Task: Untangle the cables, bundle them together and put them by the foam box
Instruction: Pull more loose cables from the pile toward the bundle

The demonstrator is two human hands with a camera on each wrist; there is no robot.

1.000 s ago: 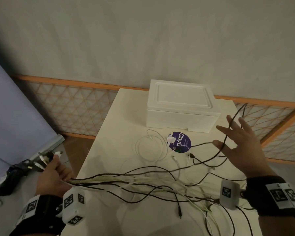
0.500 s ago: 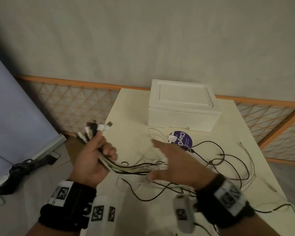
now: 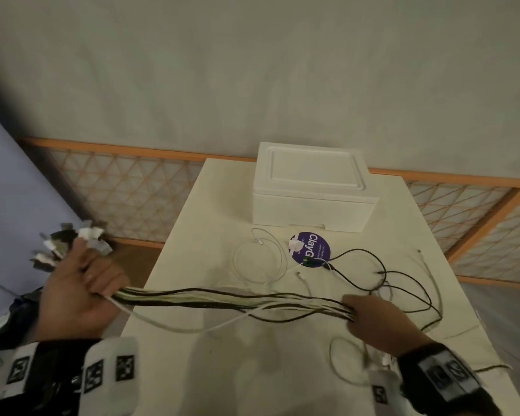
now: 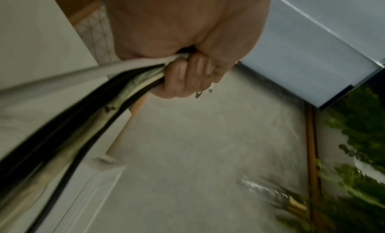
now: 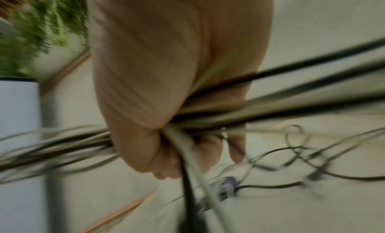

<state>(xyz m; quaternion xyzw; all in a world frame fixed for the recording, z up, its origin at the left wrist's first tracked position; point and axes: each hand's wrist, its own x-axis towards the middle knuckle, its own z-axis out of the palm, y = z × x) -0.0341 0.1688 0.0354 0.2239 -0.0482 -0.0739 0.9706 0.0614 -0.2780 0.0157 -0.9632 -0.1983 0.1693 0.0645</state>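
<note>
A bundle of black and white cables (image 3: 222,300) stretches taut across the front of the table between my two hands. My left hand (image 3: 81,283) grips one end off the table's left edge, with the plugs (image 3: 69,244) sticking out above the fist; its curled fingers (image 4: 187,75) wrap the strands. My right hand (image 3: 370,318) is closed around the same bundle (image 5: 229,114) near the table's right side. Loose tails (image 3: 409,283) loop over the table beyond it. The white foam box (image 3: 312,187) sits at the back of the table.
A purple round sticker (image 3: 311,250) and a thin white cable loop (image 3: 258,259) lie in front of the box. The cream table (image 3: 210,211) is ringed by an orange lattice fence (image 3: 126,190). A blue-grey panel (image 3: 9,205) stands at the left.
My left hand has swung out left and down with the plug ends. My right hand went from open above the cables to closed around them and slid right, pulling the bundle straight.
</note>
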